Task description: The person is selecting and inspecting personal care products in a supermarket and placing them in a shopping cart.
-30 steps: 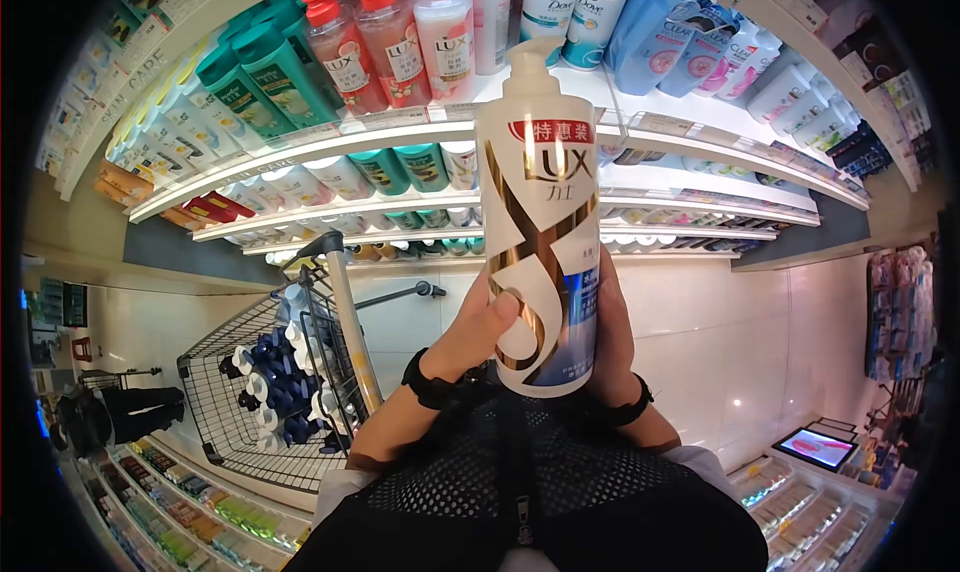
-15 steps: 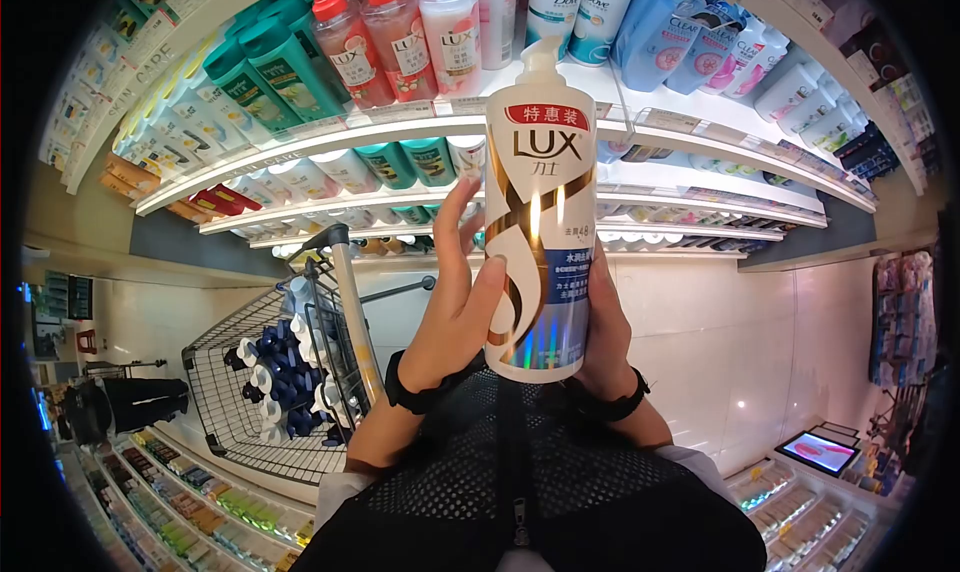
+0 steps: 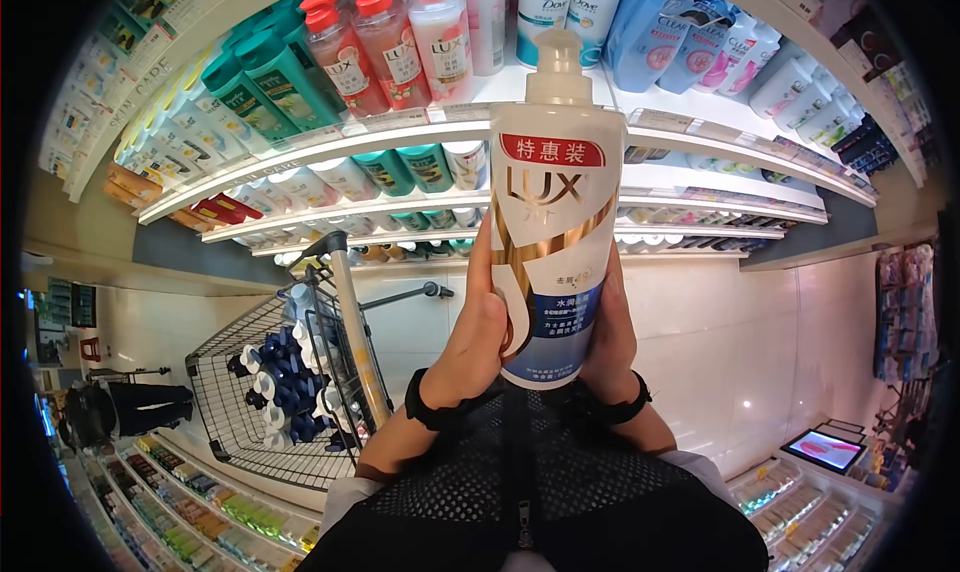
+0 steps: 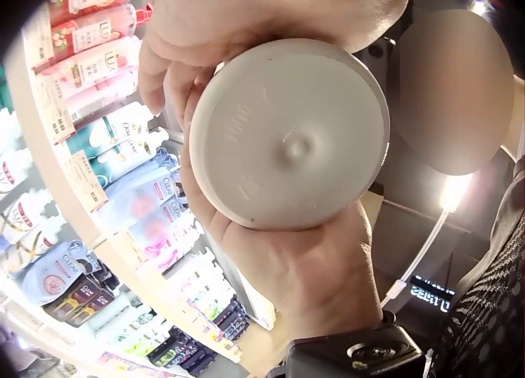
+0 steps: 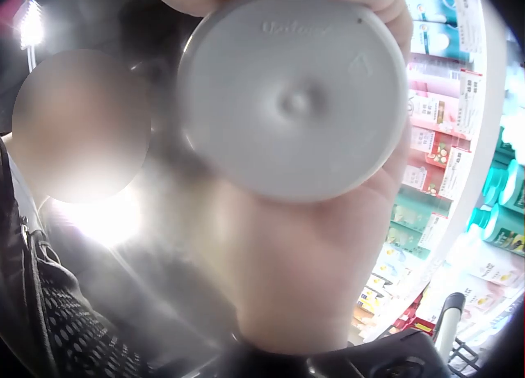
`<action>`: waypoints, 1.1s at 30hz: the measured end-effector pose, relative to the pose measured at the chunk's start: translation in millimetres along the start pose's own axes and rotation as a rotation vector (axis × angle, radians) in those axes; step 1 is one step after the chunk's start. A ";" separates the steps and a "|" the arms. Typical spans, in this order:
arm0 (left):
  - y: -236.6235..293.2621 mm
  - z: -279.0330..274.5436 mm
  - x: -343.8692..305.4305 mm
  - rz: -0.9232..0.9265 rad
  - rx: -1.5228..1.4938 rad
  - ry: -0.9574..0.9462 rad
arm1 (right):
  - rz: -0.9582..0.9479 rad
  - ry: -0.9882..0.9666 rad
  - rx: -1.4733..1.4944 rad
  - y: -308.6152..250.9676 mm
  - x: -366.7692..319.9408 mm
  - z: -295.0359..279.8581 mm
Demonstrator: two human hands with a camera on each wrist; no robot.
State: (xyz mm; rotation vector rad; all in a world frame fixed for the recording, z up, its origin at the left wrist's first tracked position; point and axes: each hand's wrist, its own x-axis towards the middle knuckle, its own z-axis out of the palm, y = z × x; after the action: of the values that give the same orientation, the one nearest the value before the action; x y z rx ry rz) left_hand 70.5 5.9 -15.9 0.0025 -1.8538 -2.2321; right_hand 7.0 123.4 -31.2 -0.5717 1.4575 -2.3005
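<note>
A large white LUX pump bottle point(image 3: 555, 222) with a red label band, gold ribbon pattern and blue lower label stands upright between both hands in the head view. My left hand point(image 3: 475, 337) grips its left side, thumb on the front. On the opposite side my right hand point(image 3: 608, 342) holds it, the fingers partly hidden behind the bottle. Both wrist views show the round bottle base, the left one point(image 4: 291, 136) and the right one point(image 5: 295, 99), with a palm against the bottle in each.
Shelves point(image 3: 400, 124) of shampoo bottles run across the front, with red and pink LUX pumps point(image 3: 400, 57) at upper left. A wire shopping cart point(image 3: 260, 372) holding several white and dark blue items stands at left. A lit screen point(image 3: 825, 450) is at lower right.
The bottle has turned between the hands, bringing its blue label to the front, and now appears closer to the head camera. The left fingers, raised off it half a second ago, lie against its side.
</note>
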 end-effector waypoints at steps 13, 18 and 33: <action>3.8 6.0 -4.0 0.125 0.050 -0.038 | 0.056 0.049 0.200 -8.2 -7.2 3.0; 4.4 6.7 -5.4 0.141 0.007 -0.072 | 0.041 0.019 0.212 -9.1 -9.0 2.4; -3.7 0.4 -9.0 0.123 0.021 -0.030 | 0.078 0.010 0.193 -5.8 -3.8 7.1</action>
State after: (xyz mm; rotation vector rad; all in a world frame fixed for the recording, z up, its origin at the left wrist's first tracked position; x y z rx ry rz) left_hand 78.6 8.6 -20.8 -0.1382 -1.8395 -2.1419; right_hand 13.4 122.2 -23.8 -0.4398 1.2211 -2.3512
